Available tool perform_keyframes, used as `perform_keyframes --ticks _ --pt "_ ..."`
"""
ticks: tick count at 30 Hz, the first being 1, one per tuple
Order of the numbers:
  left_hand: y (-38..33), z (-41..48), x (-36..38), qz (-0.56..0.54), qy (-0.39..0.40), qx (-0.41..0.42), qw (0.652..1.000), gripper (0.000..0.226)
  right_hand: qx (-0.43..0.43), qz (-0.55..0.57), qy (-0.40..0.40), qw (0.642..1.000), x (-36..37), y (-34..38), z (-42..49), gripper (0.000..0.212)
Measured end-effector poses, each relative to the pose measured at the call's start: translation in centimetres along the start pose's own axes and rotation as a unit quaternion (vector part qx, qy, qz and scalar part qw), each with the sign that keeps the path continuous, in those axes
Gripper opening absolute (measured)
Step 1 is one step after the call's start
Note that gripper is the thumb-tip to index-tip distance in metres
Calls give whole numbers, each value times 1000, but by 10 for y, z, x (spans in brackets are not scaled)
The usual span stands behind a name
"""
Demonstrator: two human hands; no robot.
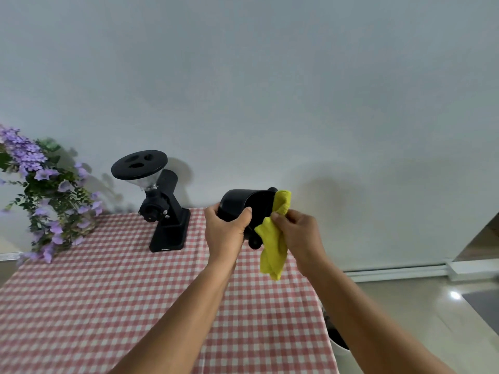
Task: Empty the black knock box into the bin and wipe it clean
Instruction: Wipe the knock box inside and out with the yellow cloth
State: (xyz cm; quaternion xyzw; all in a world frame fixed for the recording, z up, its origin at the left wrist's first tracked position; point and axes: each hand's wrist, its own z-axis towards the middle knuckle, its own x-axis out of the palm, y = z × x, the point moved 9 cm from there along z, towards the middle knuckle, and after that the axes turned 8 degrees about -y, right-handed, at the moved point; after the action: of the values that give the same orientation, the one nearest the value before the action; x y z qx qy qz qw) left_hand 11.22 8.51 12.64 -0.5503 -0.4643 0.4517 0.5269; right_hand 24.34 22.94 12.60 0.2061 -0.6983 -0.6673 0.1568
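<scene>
Knock box [237, 205] up in mid-air at centre frame, tipped on its side, mouth turned to the right. Left hand [225, 229] clamped round its body, thumb hooked at the rim. Right hand [295, 233] pinched shut on a yellow cloth [272, 238], one end bunched at the box's mouth, the rest dangling loose below. Looked like the wiping stage, the emptying probably done, though the inside was too dark to read. Bin [339, 344] only partly glimpsed at lower right, just past the table edge, mostly hidden behind the right forearm. Risks from here: any grounds left inside could have shaken out onto the checked tablecloth [108, 292], since box and cloth hung over the table's right side, not over the bin. Hard scrubbing against a one-handed hold might have twisted the box free. Trailing cloth could have snagged on the bar end poking out below. Plenty of open room to the right and above; coffee grinder [162, 206] left of centre and flowers [46, 195] at far left, well apart from the hands.
</scene>
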Motion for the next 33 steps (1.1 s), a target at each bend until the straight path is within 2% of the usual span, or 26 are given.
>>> perform_keyframes --ticks 3,7,9,12,14,16,20,22,24,27,29,31,33 --pt "-2 7 -6 -5 -23 -2 1000 53 -50 -72 29 996 8 2 -7 22" --pt "3 13 -10 11 -20 -20 1000 47 -41 -121 103 987 6 -3 -2 14" --pt "6 14 -11 6 -15 -39 999 45 -21 -72 58 995 -11 -1 8 12" --pt "10 16 -13 -1 -2 -67 998 43 -14 75 -73 994 -51 13 25 12" --pt "11 15 -10 1 12 -74 997 42 -36 58 -96 993 -58 20 34 11" --pt "10 11 -3 -2 29 -80 996 44 -60 -15 -56 996 -40 25 35 11" --pt "8 5 8 -8 42 -88 995 46 -71 -114 102 986 4 16 27 18" --pt "7 6 6 -13 41 -89 995 45 -54 -97 121 986 2 9 30 20" --pt "5 6 4 -20 42 -82 996 41 -44 -95 94 990 -6 3 35 18" --pt "-1 4 3 -32 26 -52 998 38 -8 -95 41 995 -9 -10 30 20" --pt "-7 3 0 -40 6 -26 999 39 55 -66 42 995 -1 -26 19 25" --pt "-15 3 -5 -41 -10 9 999 41 166 27 93 981 15 -44 2 24" --pt "-22 2 -7 -19 -10 47 999 42 252 83 154 952 28 -51 -14 20"
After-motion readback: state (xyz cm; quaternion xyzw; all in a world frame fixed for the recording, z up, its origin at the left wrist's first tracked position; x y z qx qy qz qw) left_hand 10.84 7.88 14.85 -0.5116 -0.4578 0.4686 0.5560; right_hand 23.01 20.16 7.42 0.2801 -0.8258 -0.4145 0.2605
